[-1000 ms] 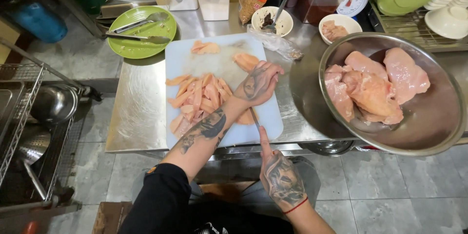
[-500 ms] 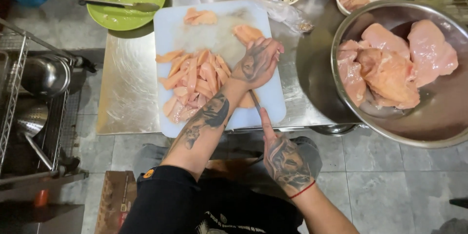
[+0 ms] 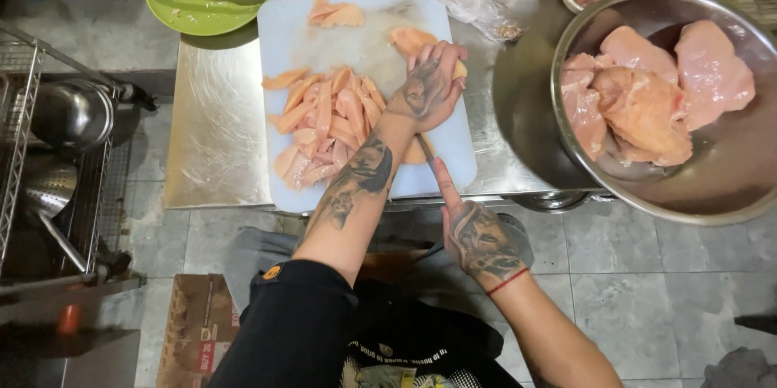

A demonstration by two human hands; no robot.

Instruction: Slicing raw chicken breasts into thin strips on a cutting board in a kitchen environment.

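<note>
left hand (image 3: 429,89) flat on chicken piece (image 3: 409,38); right hand (image 3: 473,230) grips knife (image 3: 424,145), blade pointing away from body.

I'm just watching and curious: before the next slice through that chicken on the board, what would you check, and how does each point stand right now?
1. Left hand pressing the chicken piece flat: ok.
2. Knife gripped in the right hand: ok; the blade is mostly hidden under the left hand.
3. Left fingertips out of the blade's path: cannot tell.
4. Cutting board fully on the steel table: ok.
5. Cut strips heaped left of the slicing spot: ok.
6. Bowl of raw breasts overhangs the table edge: not ok.
</note>
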